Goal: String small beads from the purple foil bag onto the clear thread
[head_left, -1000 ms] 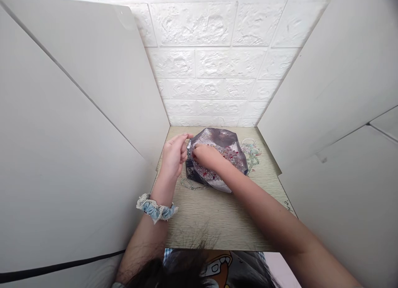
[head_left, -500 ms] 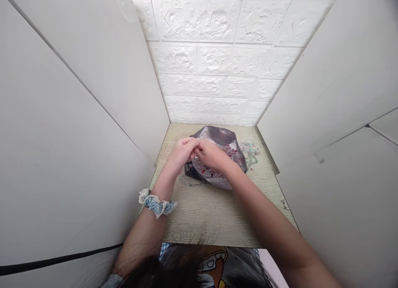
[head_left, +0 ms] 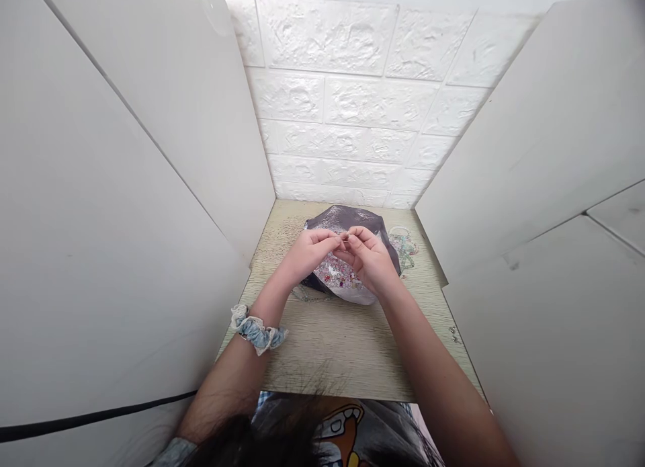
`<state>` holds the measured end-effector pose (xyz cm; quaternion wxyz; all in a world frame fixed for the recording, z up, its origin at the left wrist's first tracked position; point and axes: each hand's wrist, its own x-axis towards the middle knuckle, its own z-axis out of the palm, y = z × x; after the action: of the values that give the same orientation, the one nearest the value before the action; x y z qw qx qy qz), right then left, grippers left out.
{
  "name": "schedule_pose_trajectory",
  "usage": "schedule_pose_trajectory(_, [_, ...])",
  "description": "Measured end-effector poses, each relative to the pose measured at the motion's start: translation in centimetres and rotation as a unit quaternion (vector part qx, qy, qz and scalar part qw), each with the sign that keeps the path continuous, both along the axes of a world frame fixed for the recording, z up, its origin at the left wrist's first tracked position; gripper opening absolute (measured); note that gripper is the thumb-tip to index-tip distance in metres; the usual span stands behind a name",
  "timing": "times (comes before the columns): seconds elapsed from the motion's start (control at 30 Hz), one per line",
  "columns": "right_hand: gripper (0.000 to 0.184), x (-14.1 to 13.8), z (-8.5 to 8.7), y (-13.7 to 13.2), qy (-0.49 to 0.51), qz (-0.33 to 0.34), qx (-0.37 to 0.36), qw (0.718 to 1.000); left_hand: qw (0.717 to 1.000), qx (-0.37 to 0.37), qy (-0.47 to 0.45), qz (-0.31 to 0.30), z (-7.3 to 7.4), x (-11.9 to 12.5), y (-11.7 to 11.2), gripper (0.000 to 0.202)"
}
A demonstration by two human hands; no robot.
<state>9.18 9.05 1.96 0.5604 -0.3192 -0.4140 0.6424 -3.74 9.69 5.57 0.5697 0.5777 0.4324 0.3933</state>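
Note:
Over a dark, silvery-lined bag (head_left: pixel 347 218) my two hands meet, fingertips nearly touching. My left hand (head_left: pixel 313 250) pinches with thumb and forefinger. Opposite it, my right hand (head_left: pixel 371 260) is also closed in a pinch. Whatever sits between the fingertips is too small to make out. Loose clear, pink and red beads (head_left: pixel 336 273) lie in the opened bag below the hands. Part of the bag is hidden behind my fingers. A blue and white scrunchie (head_left: pixel 258 331) circles my left wrist.
Strings of pale green and pink beads (head_left: pixel 403 245) lie right of the bag, another bead strand (head_left: pixel 308 294) at its front left. Small metallic bits (head_left: pixel 454 334) rest near the right edge of the wooden tabletop (head_left: pixel 342 349). White panels flank both sides; a white brick-patterned wall stands behind.
My right hand has moved right and turned, its fingers now pointing up and meeting the left fingertips. My left hand has shifted slightly right, and more beads show beneath.

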Motion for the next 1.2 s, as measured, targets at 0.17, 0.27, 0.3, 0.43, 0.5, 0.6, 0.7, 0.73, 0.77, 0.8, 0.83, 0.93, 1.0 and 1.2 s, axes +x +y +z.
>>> schedule_pose_trajectory(0.17, [0.020,-0.2,-0.2,-0.2,0.031,-0.011,-0.016,0.999,0.999,0.037,0.017,0.014,-0.1,0.1,0.0,0.017])
schedule_pose_trajectory(0.27, [0.020,-0.3,-0.2,-0.2,0.035,-0.022,-0.026,0.999,0.998,0.061,0.027,0.012,-0.3,0.0,0.2,0.017])
schedule_pose_trajectory(0.3, [0.020,-0.3,-0.2,-0.2,0.038,-0.023,-0.029,0.999,0.997,0.071,0.031,0.010,-0.4,0.0,0.2,0.017])
schedule_pose_trajectory(0.43, [0.019,-0.4,-0.2,-0.2,0.052,-0.026,-0.034,0.998,0.994,0.098,0.050,-0.005,-0.8,-0.1,0.4,0.020])
schedule_pose_trajectory(0.5, [0.019,-0.4,-0.2,-0.2,0.052,-0.028,-0.036,0.998,0.993,0.100,0.059,-0.008,-1.0,-0.2,0.5,0.021])
schedule_pose_trajectory(0.6, [0.020,-0.4,-0.2,-0.3,0.042,-0.030,-0.039,0.998,0.993,0.098,0.066,-0.004,-1.1,-0.2,0.6,0.022])
schedule_pose_trajectory(0.7, [0.021,-0.5,-0.2,-0.3,0.033,-0.034,-0.040,0.998,0.993,0.096,0.073,0.000,-1.1,-0.2,0.6,0.022])
schedule_pose_trajectory(0.73, [0.021,-0.5,-0.1,-0.3,0.030,-0.035,-0.040,0.998,0.992,0.098,0.077,0.000,-1.1,-0.2,0.5,0.023])
schedule_pose_trajectory(0.77, [0.021,-0.5,-0.2,-0.2,0.028,-0.036,-0.038,0.998,0.992,0.101,0.081,-0.001,-1.1,-0.3,0.5,0.023])
schedule_pose_trajectory(0.8, [0.021,-0.5,-0.2,-0.2,0.025,-0.035,-0.035,0.998,0.991,0.105,0.086,-0.002,-1.1,-0.3,0.5,0.023])
schedule_pose_trajectory(0.83, [0.021,-0.5,-0.2,-0.2,0.021,-0.034,-0.032,0.999,0.990,0.110,0.091,-0.005,-1.0,-0.3,0.5,0.024])
schedule_pose_trajectory(0.93, [0.019,-0.4,-0.3,-0.1,0.006,-0.029,-0.024,0.999,0.986,0.120,0.110,-0.018,-0.9,-0.4,0.5,0.025])
schedule_pose_trajectory(1.0, [0.018,-0.3,-0.5,-0.1,-0.009,-0.027,-0.019,0.999,0.984,0.122,0.126,-0.024,-0.9,-0.5,0.5,0.026])
schedule_pose_trajectory(1.2, [0.017,0.1,-0.5,-0.1,-0.096,-0.037,0.004,0.995,0.981,0.122,0.146,-0.040,-0.9,-0.8,0.7,0.026])
